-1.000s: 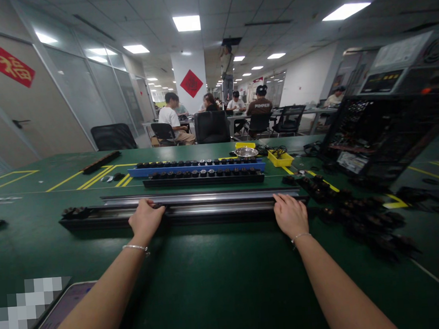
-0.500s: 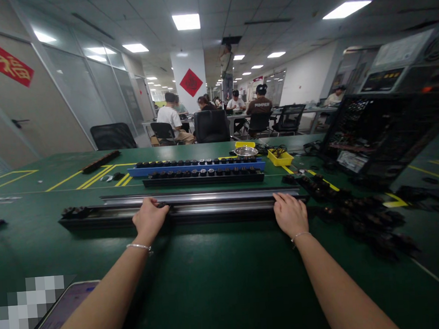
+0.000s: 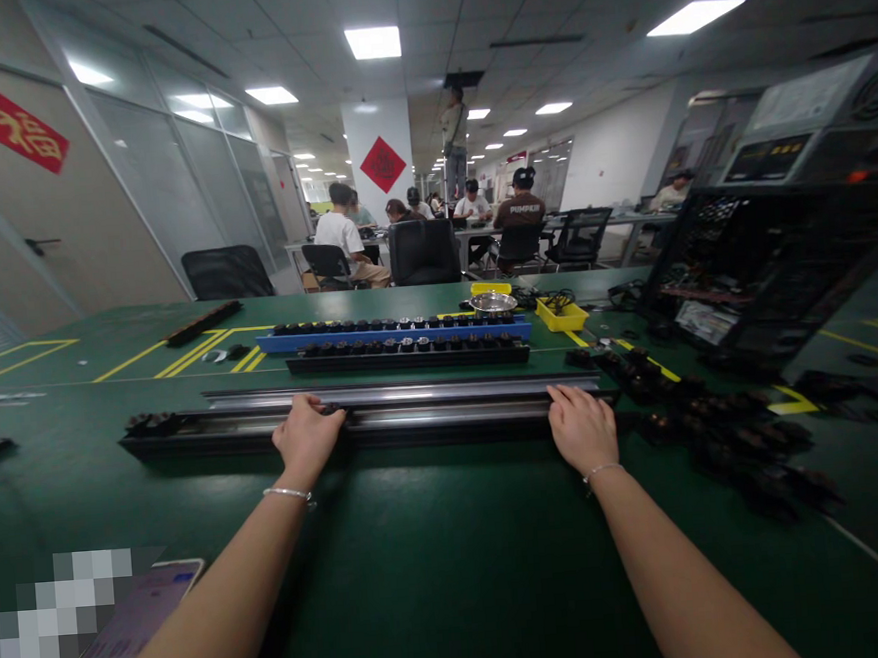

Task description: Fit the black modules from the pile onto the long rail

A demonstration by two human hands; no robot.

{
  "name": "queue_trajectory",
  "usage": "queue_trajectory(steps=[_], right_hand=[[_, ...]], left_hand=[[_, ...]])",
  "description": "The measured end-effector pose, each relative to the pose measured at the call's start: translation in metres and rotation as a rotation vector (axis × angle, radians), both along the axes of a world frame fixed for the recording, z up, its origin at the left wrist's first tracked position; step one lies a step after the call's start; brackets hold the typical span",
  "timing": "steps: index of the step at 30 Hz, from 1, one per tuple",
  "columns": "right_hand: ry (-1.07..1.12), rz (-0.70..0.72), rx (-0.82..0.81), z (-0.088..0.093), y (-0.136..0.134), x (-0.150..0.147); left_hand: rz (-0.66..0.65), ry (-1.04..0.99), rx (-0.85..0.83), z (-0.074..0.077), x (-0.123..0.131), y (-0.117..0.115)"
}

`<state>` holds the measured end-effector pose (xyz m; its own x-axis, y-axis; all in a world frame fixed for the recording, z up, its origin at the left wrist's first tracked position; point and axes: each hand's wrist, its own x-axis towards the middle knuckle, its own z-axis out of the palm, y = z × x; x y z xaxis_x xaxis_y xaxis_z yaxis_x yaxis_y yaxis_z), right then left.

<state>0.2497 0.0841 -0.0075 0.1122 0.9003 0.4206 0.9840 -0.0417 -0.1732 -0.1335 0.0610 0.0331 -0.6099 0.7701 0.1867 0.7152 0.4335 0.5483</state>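
A long black rail (image 3: pixel 446 431) with a shiny metal channel lies crosswise on the table before me. My left hand (image 3: pixel 305 441) is closed over its left-middle part, pinching a small black part (image 3: pixel 332 409) that sits at the channel and is mostly covered by my fingers. My right hand (image 3: pixel 582 424) grips the rail near its right end, fingers bent over the top; its thumb is hidden. Several black pieces (image 3: pixel 152 423) sit in the rail's left end. Just behind lies a second slim rail (image 3: pixel 413 389) with a bright metal face.
Beyond stand a black rail (image 3: pixel 407 359) and a blue rail (image 3: pixel 267 345), both filled with black pieces. Loose black parts (image 3: pixel 716 415) are heaped at right, near a yellow tray (image 3: pixel 560 315) and an opened computer case (image 3: pixel 735 258). A phone (image 3: pixel 139 611) lies front left.
My left hand has shifted slightly right along the rail with the small black part. My right hand stays in the same place.
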Motion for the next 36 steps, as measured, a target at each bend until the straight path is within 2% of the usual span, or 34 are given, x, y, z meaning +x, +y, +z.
queue_trajectory(steps=[19,36], right_hand=[[-0.012,-0.002,0.026,-0.001,0.0,0.0],[0.006,0.0,0.027,-0.002,0.0,0.0]], left_hand=[[-0.004,-0.027,0.017,-0.001,0.014,0.0],[-0.033,-0.036,0.066,-0.01,0.025,0.005]])
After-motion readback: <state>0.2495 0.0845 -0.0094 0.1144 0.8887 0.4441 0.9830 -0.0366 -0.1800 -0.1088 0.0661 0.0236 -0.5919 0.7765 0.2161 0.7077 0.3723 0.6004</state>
